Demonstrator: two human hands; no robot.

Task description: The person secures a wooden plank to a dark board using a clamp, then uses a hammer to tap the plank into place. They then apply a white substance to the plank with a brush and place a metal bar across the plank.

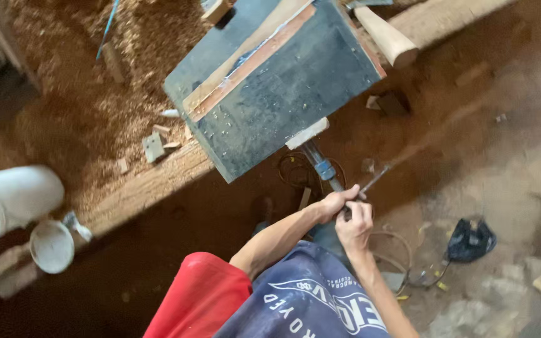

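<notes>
Two hands meet below the dark worktop (283, 87): the left hand (336, 201) and right hand (355, 224) are both closed around a thin metal rod (377, 179), which slants up to the right above the dusty floor (471, 156). A white bucket (14, 197) lies well apart at left.

Both hands (345, 209) meet below the dark board (283, 87), bucket (14, 199) far left.
</notes>
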